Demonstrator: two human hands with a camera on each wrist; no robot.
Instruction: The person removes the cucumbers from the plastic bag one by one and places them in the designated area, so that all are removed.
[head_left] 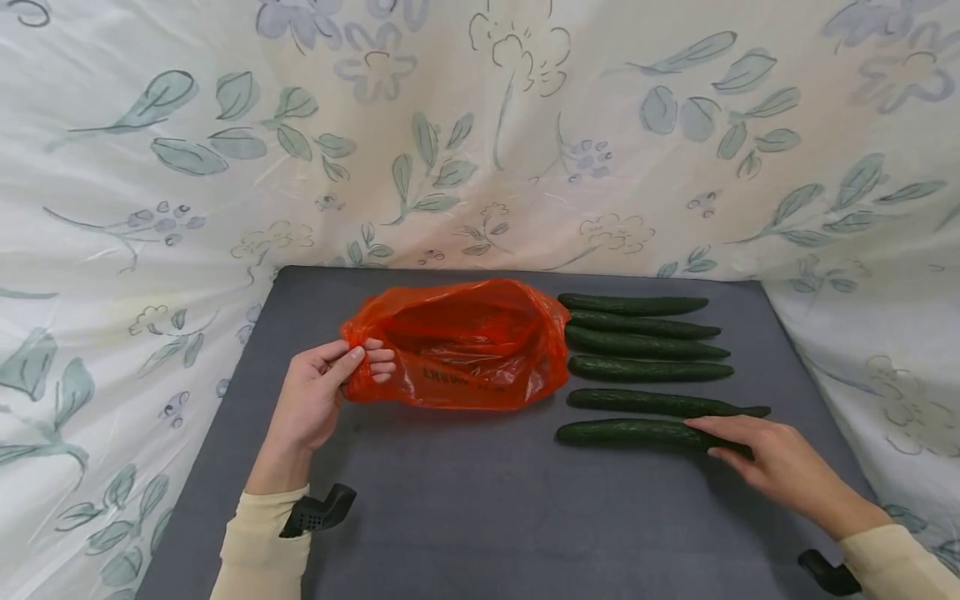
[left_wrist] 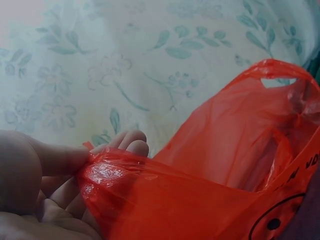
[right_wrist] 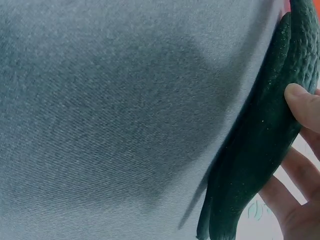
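A thin red plastic bag point(head_left: 457, 392) lies on the grey table with its mouth spread wide and black lettering on its near side. My left hand point(head_left: 318, 387) pinches the bag's left end between thumb and fingers; the left wrist view shows the film bunched under the thumb point(left_wrist: 65, 159). To the bag's right, several long dark green cucumbers lie roughly parallel, in a column. My right hand point(head_left: 780, 462) grips the nearest cucumber point(head_left: 630, 432) near its right end. In the right wrist view, thumb and fingers hold that cucumber point(right_wrist: 265, 135) from opposite sides.
Just behind the gripped cucumber lies another cucumber point(head_left: 652, 402), with more cucumbers point(head_left: 648, 369) farther back. Their left ends sit close to the bag. A floral sheet point(head_left: 480, 167) hangs behind the table point(head_left: 480, 517) and along its sides.
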